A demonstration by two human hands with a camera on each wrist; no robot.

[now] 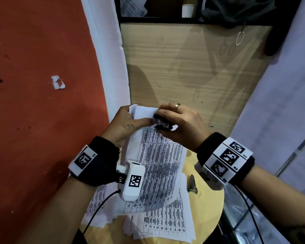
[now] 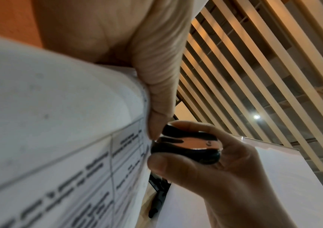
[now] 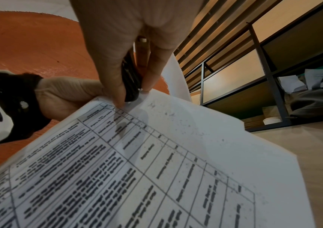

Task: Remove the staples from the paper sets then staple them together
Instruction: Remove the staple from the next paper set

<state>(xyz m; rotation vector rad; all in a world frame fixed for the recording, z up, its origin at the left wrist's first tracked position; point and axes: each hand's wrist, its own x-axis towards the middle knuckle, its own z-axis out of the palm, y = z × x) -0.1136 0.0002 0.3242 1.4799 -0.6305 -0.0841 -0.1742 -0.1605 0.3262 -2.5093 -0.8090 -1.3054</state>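
Observation:
My left hand (image 1: 128,120) grips the top corner of a printed paper set (image 1: 158,166), lifted off the round table, with its upper pages folded back. My right hand (image 1: 176,120) pinches a small black staple remover (image 1: 163,123) between thumb and fingers, its tip against that same corner beside my left thumb (image 2: 156,98). The left wrist view shows the staple remover (image 2: 187,146) from below, squeezed at the paper set's (image 2: 59,123) edge. The right wrist view has the staple remover (image 3: 130,78) touching the top edge of the paper set (image 3: 156,162). No staple is visible.
More printed paper sets (image 1: 165,224) lie spread on the round wooden table (image 1: 208,199). A grey-green stapler (image 1: 192,184) rests on the table right of the papers. Behind stand a wooden panel (image 1: 192,67) and a shelf with a white cup (image 1: 187,10). An orange wall (image 1: 33,85) is at left.

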